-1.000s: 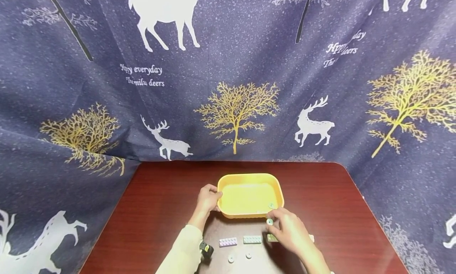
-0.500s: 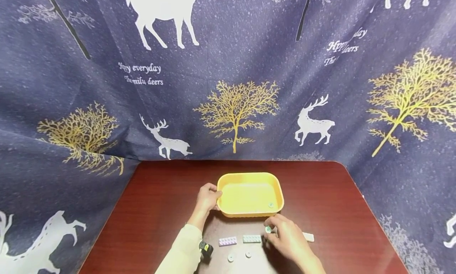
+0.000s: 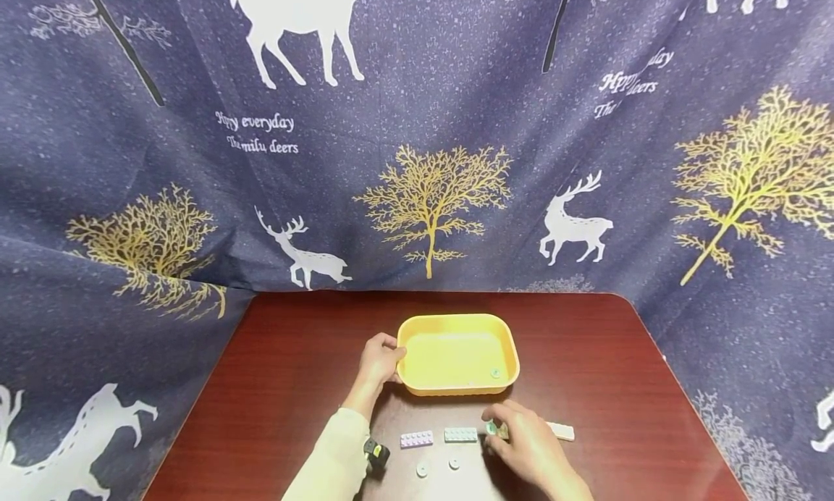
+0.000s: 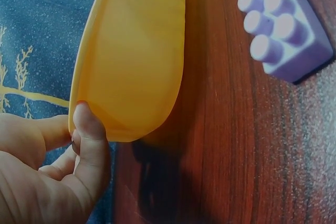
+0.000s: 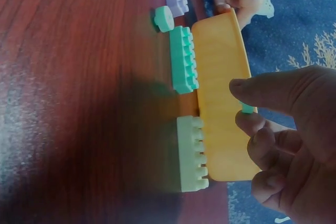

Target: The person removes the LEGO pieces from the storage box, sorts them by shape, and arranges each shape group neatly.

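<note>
My left hand [image 3: 378, 360] grips the left rim of a yellow plastic bin [image 3: 456, 392], its thumb over the edge. Inside the bin's front right corner lies a small round green piece [image 3: 496, 373]. In front of the bin my right hand [image 3: 529, 444] pinches another round green toy block [image 3: 491, 428] between thumb and fingertip, above the table. A pale yellow-green building block [image 5: 188, 153] stands below that hand, partly hidden in the head view. To its left lie a mint-green block [image 3: 460, 435] and a purple block [image 3: 416, 439], both studded.
Two small round pieces, one on the left [image 3: 422, 470] and one on the right [image 3: 454, 464], lie nearer the front. A white block [image 3: 562, 431] lies right of my right hand. Patterned blue cloth [image 3: 430, 124] hangs behind the red-brown table [image 3: 306, 334].
My right hand has drawn back from the bin's front edge toward the blocks, still pinching the round block. My left hand has stayed on the bin's rim.
</note>
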Demonstrator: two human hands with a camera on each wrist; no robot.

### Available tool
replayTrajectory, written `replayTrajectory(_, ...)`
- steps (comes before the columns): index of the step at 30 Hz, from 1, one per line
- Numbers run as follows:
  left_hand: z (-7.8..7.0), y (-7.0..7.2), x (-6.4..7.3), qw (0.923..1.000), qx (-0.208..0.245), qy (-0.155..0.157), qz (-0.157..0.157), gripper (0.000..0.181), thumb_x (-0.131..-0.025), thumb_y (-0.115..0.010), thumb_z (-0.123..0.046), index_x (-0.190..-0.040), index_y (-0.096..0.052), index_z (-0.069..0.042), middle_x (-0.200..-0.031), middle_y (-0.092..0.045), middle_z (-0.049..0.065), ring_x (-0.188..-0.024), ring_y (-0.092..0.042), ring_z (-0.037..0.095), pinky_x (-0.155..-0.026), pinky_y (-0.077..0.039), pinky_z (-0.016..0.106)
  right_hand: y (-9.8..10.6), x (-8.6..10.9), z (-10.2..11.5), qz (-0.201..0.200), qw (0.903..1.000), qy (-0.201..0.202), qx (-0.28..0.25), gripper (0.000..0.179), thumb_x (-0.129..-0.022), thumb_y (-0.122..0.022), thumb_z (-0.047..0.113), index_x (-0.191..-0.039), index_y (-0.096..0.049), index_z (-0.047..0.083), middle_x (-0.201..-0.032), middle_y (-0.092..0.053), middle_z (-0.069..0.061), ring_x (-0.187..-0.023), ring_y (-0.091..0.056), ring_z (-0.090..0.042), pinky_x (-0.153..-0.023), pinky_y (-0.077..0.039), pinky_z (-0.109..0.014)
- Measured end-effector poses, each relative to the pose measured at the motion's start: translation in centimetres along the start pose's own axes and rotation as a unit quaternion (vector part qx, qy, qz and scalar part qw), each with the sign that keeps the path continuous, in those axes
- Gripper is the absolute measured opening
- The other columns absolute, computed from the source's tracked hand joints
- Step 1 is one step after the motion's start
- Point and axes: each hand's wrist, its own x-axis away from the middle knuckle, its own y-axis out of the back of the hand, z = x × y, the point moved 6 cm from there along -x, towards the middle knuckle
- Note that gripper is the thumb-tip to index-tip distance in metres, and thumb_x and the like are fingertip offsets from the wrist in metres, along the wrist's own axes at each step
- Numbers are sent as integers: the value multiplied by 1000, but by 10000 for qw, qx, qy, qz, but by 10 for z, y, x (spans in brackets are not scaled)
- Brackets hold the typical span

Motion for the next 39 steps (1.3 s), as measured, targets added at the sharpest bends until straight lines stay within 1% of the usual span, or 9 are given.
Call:
replayTrajectory(3, -1, 0, 0, 10000, -7, -11, -3, 21, -93, -68, -2, -110, -59, 6, -90, -63, 20, -59, -70, 31, -40, -59, 28, -2, 2, -1, 54, 10000, 56, -32, 22, -77, -86, 21, -94, -73, 25, -92, -65, 16, -81, -64, -5, -65, -54, -24)
replayTrajectory(6, -1, 0, 1, 10000, 14, -11, 1, 20, -94, -68, -2, -109, -58, 6, -91, -64, 21, -59, -69, 31, -40, -59, 28, -4, 5, -1, 102, 9999, 124, -55, 19, -78, -86, 22, -91, -72, 27, -90, -66, 16, -80, -63, -3, -64, -53, -24)
replayTrajectory(10, 0, 0, 1, 10000, 69, -3, 16, 20, -94, -68, -1, -109, -58, 6, -94, -64, 24, -58, -69, 30, -41, -59, 28, -9, 9, -3, 198, 9995, 179, -138, 18, -79, -85, 24, -89, -70, 27, -86, -64, 17, -74, -58, 2, -60, -49, -21)
replayTrajectory(14, 0, 1, 1, 10000, 84, -32, 1, 20, -94, -68, -1, -109, -58, 7, -94, -64, 25, -56, -67, 27, -40, -58, 27, -14, 11, -6, 308, 9992, 146, -219, 18, -80, -86, 26, -90, -70, 28, -84, -61, 18, -70, -54, 2, -57, -45, -19)
replayTrajectory(20, 2, 1, 1, 10000, 60, -67, 14, 20, -94, -68, -1, -109, -58, 7, -97, -66, 29, -52, -65, 25, -39, -57, 27, -19, 15, -8, 429, 9985, 114, -308, 18, -79, -85, 26, -89, -70, 28, -75, -54, 18, -65, -46, 5, -53, -38, -17)
replayTrajectory(26, 1, 0, 1, 10000, 24, -72, -26, 20, -94, -69, -2, -109, -59, 6, -97, -66, 28, -53, -65, 26, -39, -57, 27, -24, 19, -8, 473, 9982, 248, -253, 18, -79, -85, 27, -89, -70, 28, -74, -54, 18, -64, -45, 5, -52, -37, -18)
replayTrajectory(31, 1, 0, 1, 10000, 2, -58, -41, 19, -93, -69, -2, -108, -59, 6, -94, -66, 25, -53, -65, 26, -39, -57, 27, -29, 20, -10, 590, 9975, 238, -299, 17, -80, -84, 27, -91, -71, 27, -74, -53, 19, -64, -44, 5, -51, -36, -18)
replayTrajectory(36, 0, 1, 1, 10000, 39, -59, -26, 20, -93, -69, -2, -109, -59, 6, -93, -65, 23, -53, -66, 26, -40, -58, 28, -29, 21, -10, 539, 9978, 276, -274, 18, -80, -84, 28, -90, -70, 28, -74, -52, 19, -65, -43, 5, -52, -35, -18)
replayTrajectory(39, 1, 0, 1, 10000, 68, -40, -17, 20, -93, -69, -2, -109, -59, 6, -93, -65, 23, -53, -65, 26, -40, -58, 27, -29, 22, -10, 561, 9975, 353, -262, 18, -80, -85, 30, -89, -69, 28, -75, -54, 20, -66, -43, 4, -53, -36, -19)
